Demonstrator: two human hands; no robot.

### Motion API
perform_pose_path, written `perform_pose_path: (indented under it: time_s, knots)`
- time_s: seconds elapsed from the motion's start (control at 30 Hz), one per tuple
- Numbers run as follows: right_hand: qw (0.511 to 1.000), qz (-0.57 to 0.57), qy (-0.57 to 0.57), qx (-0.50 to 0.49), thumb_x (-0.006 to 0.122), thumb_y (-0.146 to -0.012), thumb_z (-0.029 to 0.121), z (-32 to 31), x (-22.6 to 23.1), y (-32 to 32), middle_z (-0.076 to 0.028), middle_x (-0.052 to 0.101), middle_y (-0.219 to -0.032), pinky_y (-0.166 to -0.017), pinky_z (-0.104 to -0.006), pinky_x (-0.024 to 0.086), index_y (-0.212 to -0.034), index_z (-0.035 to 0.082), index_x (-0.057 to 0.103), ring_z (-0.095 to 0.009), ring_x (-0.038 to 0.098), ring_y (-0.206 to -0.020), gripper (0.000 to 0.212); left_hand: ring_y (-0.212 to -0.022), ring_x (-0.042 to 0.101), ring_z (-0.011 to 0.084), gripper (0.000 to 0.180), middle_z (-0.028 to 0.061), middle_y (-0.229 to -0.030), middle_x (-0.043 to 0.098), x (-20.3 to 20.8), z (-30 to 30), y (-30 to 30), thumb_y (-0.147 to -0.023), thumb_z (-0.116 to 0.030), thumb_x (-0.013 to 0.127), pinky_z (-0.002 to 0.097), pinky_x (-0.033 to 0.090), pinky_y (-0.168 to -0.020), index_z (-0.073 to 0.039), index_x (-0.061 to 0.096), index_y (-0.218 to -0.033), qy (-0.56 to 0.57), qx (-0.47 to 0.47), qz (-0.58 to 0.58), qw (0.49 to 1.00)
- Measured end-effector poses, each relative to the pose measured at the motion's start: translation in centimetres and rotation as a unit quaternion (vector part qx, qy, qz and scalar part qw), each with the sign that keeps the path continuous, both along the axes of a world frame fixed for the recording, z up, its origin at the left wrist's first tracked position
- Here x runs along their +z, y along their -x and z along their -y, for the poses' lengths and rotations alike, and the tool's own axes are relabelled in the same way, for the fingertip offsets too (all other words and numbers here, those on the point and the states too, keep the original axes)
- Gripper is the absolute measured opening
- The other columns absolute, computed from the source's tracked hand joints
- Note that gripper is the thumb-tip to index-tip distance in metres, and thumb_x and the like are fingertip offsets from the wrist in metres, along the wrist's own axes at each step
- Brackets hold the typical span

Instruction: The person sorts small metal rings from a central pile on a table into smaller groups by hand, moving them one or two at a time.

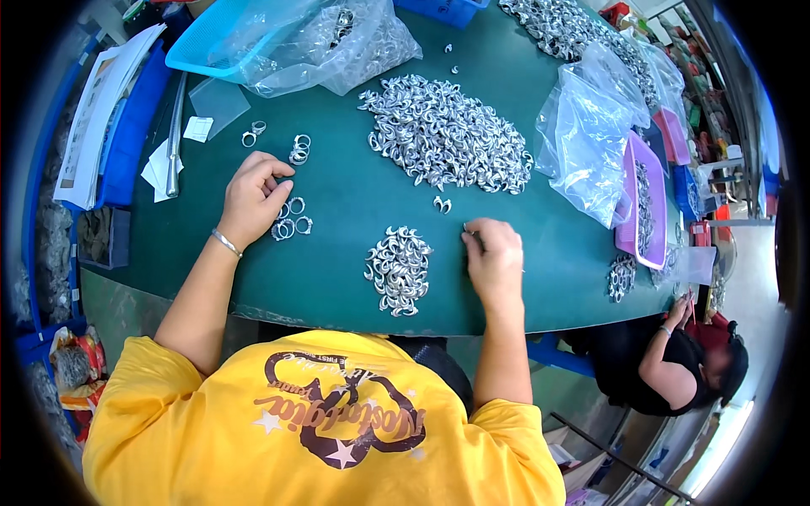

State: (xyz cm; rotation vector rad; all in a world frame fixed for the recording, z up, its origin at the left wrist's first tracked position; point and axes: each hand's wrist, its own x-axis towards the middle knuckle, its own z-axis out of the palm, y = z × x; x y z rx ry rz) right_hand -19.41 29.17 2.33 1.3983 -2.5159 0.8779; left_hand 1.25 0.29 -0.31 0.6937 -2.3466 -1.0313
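Observation:
My left hand point(253, 199), fingers curled toward the thumb, rests low over the green table between two groups of silvery finger rings; whatever it may hold is hidden. Right beside its thumb lie several rings point(285, 228), and past its fingertips is a small stack of rings point(299, 149). My right hand point(495, 257) is closed, thumb against bent forefinger, and anything between them is too small to make out. Left of it is a small heap of curved silvery metal pieces point(398, 270). A pair of loose pieces point(442, 205) lies just beyond, before a large pile of similar pieces point(447, 135).
Clear plastic bags point(591, 135) and a purple basket point(629, 207) stand at the right, with more metal pieces behind. A light-blue basket point(211, 42) and a bag of pieces point(371, 55) occupy the far left. A metal rod point(175, 139) lies near papers. A person point(666, 363) sits at right.

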Motion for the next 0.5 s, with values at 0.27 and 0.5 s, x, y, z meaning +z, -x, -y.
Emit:
perform_pose_path:
  time_s: [0.27, 0.5]
  knots:
    - [0.973, 0.221, 0.063, 0.029, 0.069, -0.074, -0.005, 2.5, 1.9, -3.6, -0.013, 0.065, -0.083, -0.068, -0.0374, 0.051, -0.084, 0.002, 0.063, -0.032, 0.064, -0.077, 0.013, -0.063, 0.049, 0.0072, 0.013, 0.0016, -0.091, 0.054, 0.2, -0.1, -0.1, -0.079, 0.003, 0.069, 0.0207, 0.042, -0.059, -0.001, 0.065, -0.091, -0.009, 0.001, -0.003, 1.000]
    - [0.996, 0.077, 0.053, 0.015, 0.059, -0.077, -0.010, 4.0, -0.7, 0.0, -0.016, 0.066, -0.092, -0.077, -0.0415, 0.051, -0.093, 0.002, 0.064, -0.035, 0.062, -0.086, 0.021, -0.063, 0.048, 0.0074, 0.012, 0.0014, -0.090, 0.054, 0.6, -0.3, 0.2, -0.079, 0.003, 0.068, 0.0210, 0.042, -0.059, -0.001, 0.065, -0.090, -0.014, -0.002, -0.005, 1.000]
